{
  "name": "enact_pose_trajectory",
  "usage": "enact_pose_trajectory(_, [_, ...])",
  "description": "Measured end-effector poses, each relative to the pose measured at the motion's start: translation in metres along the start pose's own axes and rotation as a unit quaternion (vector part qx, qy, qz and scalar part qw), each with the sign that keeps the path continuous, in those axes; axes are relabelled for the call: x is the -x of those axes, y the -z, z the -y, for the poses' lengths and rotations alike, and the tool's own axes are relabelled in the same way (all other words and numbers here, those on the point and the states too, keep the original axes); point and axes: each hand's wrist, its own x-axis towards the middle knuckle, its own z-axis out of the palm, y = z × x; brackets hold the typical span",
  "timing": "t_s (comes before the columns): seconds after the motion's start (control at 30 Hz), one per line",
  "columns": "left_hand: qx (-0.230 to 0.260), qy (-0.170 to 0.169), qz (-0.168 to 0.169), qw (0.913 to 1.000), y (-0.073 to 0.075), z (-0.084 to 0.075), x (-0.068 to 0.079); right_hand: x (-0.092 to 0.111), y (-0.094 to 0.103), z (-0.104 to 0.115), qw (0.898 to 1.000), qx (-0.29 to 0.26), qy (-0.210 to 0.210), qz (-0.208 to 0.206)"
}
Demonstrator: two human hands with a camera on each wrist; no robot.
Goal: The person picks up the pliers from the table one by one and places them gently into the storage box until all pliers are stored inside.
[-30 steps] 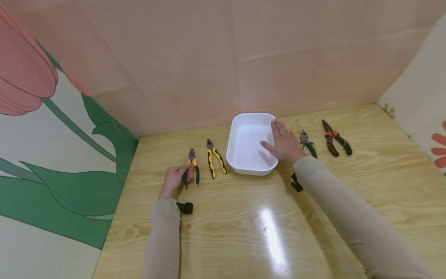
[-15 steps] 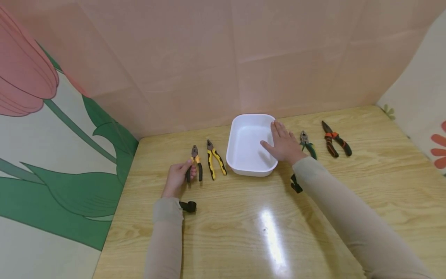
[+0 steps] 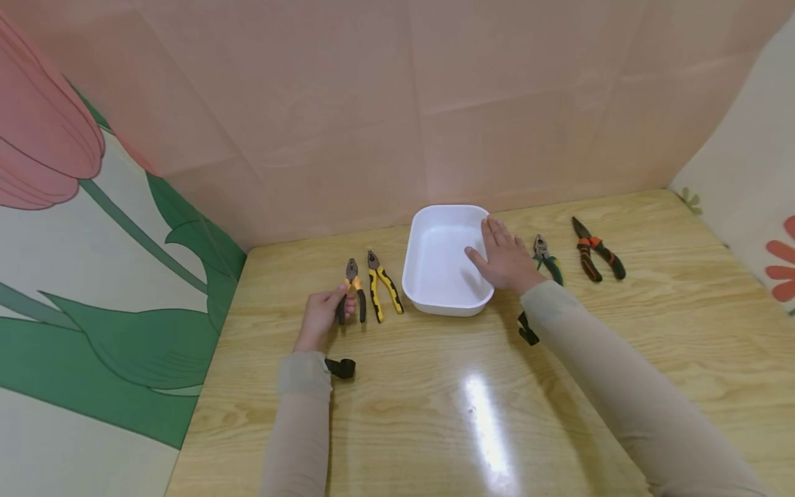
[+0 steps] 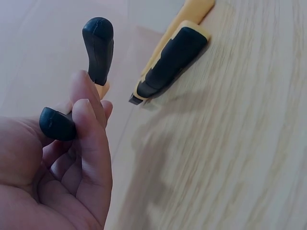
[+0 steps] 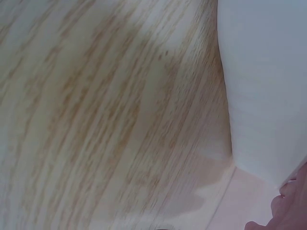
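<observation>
My left hand (image 3: 323,312) grips one handle of the combination pliers (image 3: 352,269) with black and orange grips, jaws pointing away from me. In the left wrist view, one black handle end (image 4: 98,48) rises above the fingers while the other pokes out beside the thumb. Just right of them lie yellow-and-black pliers (image 3: 375,293), their handles spread. My right hand (image 3: 506,264) rests with straight fingers on the right rim of a white plastic tub (image 3: 441,266), thumb reaching over its inside. The right wrist view shows the tub's outer wall (image 5: 268,86) and a little of the fingers.
Right of the tub lie green-handled pliers (image 3: 542,248), partly behind the right hand, and red-and-black long-nose pliers (image 3: 586,255). A pink covered wall (image 3: 323,138) borders the back of the wooden table (image 3: 404,400). Flower-printed panels stand at both sides.
My left hand has carried the orange-and-black pliers a little to the right, closer to the yellow-and-black ones. The right hand and the tub have stayed in place.
</observation>
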Motion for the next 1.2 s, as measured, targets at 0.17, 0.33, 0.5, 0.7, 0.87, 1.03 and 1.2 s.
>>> enact_pose_trajectory(0.17, [-0.008, -0.004, -0.001, 1.0000, -0.005, -0.002, -0.002, 0.000, 0.000, 0.000, 1.000, -0.005, -0.002, -0.001])
enact_pose_trajectory(0.33, [-0.017, -0.009, 0.005, 0.9998, -0.011, -0.005, -0.005, 0.001, 0.000, 0.000, 1.000, 0.002, -0.005, 0.000])
enact_pose_trajectory(0.5, [-0.005, -0.014, 0.012, 0.9998, -0.018, -0.009, -0.007, 0.000, -0.002, -0.001, 1.000, 0.009, -0.007, 0.000])
enact_pose_trajectory(0.7, [0.001, -0.005, 0.016, 0.9999, -0.025, -0.014, -0.008, 0.001, -0.003, -0.002, 1.000, 0.005, -0.008, 0.003])
enact_pose_trajectory(0.87, [0.002, 0.008, 0.012, 0.9999, -0.029, -0.020, -0.008, 0.000, -0.003, -0.001, 1.000, 0.008, -0.007, 0.000])
enact_pose_trajectory(1.03, [0.008, 0.008, 0.021, 0.9997, -0.032, -0.022, -0.010, 0.000, -0.002, 0.000, 1.000, 0.010, -0.008, 0.000])
enact_pose_trajectory(1.2, [0.018, -0.008, 0.023, 0.9995, -0.037, -0.023, -0.009, 0.000, -0.001, 0.001, 1.000, 0.011, -0.010, 0.000])
